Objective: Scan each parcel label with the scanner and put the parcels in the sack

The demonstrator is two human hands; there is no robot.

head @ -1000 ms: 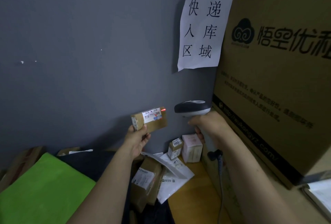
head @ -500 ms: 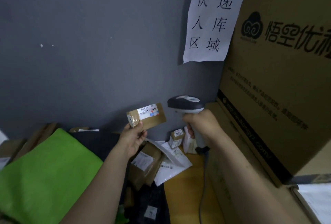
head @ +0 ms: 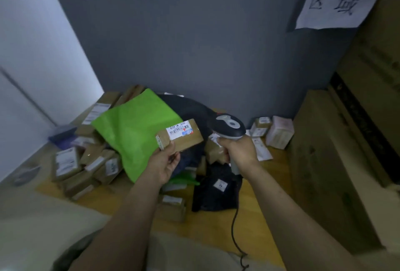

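Note:
My left hand grips a small brown cardboard parcel by its lower left corner, its white barcode label facing up. My right hand holds the grey and black handheld scanner by its handle, the head just right of the parcel; its cable trails down toward me. A bright green sack lies on the floor behind and left of the parcel, over a dark bag.
Several brown parcels are piled at the left of the sack, and a few small boxes stand by the grey wall at the right. A black bag lies under my hands. Large cardboard cartons rise at the right.
The view has swung down and to the left, bringing the sack and the left parcel pile into sight. Both hands have lowered together; the red scan light seen earlier is gone.

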